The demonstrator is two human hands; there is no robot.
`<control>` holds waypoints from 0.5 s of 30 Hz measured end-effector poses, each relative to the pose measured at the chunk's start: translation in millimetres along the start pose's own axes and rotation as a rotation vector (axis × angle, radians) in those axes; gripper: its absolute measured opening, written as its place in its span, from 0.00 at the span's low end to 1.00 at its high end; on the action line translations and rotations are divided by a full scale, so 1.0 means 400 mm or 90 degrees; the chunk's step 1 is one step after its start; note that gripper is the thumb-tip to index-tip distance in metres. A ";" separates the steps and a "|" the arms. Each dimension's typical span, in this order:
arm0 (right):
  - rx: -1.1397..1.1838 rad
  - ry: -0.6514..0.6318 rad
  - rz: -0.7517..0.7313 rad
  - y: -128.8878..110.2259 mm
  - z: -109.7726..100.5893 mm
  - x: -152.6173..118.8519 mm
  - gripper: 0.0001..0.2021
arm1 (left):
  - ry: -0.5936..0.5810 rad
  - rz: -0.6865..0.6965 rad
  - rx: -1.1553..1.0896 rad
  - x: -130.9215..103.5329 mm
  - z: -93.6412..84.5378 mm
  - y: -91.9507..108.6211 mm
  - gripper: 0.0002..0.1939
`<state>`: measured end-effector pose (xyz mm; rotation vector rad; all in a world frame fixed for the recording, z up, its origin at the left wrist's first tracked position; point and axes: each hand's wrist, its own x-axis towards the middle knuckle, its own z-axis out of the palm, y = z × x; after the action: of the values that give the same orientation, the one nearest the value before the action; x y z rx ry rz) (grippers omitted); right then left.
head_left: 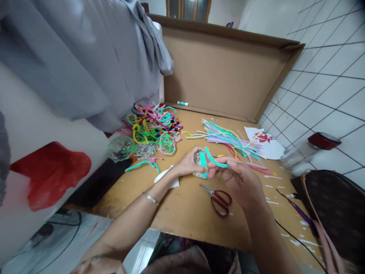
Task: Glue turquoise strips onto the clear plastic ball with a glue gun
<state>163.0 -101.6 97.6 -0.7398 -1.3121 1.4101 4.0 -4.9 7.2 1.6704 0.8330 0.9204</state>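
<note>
Near the middle of the table, my left hand (pixel 189 163) is wrapped round a small clear container (pixel 197 158). A teal fuzzy strip (pixel 203 159) runs round the container's side, and its loose end (pixel 212 158) curves out to the right. My right hand (pixel 238 177) is closed on this loose end, its fingertips close to the container. Parts of the container are hidden behind my fingers. Red-handled scissors (pixel 221 203) lie just below both hands, blades pointing up and left.
Tangled colourful pipe cleaners (pixel 151 123) lie at the back left, and a bundle of straight ones (pixel 228 137) behind my hands. At the right are a clear bottle (pixel 299 152) and a dark bag (pixel 333 201). A cardboard panel (pixel 222 72) stands behind.
</note>
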 end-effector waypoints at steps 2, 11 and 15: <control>-0.030 0.013 -0.013 0.016 -0.015 0.007 0.12 | 0.011 0.000 0.021 0.001 -0.002 0.002 0.32; -0.423 0.239 -0.166 0.083 -0.061 0.054 0.09 | 0.027 -0.017 0.062 0.001 -0.002 0.006 0.35; -0.625 0.082 -0.240 0.085 -0.084 0.074 0.13 | 0.021 -0.011 0.067 0.000 -0.003 0.012 0.34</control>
<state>176.4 -58.9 63.7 -1.1025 -1.9127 0.3471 3.4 -5.6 11.9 1.7402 0.9300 0.9075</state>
